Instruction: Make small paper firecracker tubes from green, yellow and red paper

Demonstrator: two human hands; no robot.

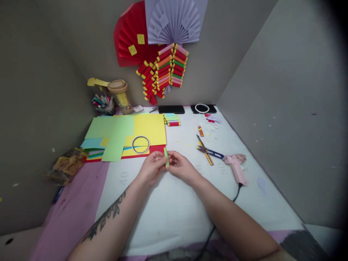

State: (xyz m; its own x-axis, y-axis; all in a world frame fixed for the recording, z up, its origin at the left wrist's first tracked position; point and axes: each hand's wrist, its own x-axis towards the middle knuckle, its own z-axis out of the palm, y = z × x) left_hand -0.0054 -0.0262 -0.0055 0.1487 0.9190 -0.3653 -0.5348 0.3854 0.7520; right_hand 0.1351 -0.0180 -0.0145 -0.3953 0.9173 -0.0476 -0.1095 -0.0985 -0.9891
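Between my two hands, a small light green paper roll (166, 156) with yellow at its lower end stands nearly upright. My left hand (153, 165) pinches it from the left with thumb and fingers. From the other side, the fingertips of my right hand (181, 166) are closed on its lower part. Just beyond the hands lie several finished paper rolls (172, 119) in blue, green and red with yellow ends. To the left, a stack of coloured paper (150, 125) carries a roll of tape (140, 145).
At right lie scissors (214, 153), a craft knife (208, 157) and a pink glue gun (236, 169), its cord running beneath my right arm. Phones (171, 109), a lidded cup (123, 98) and a pen holder (103, 104) line the back. Paper fans (174, 21) hang on the wall.
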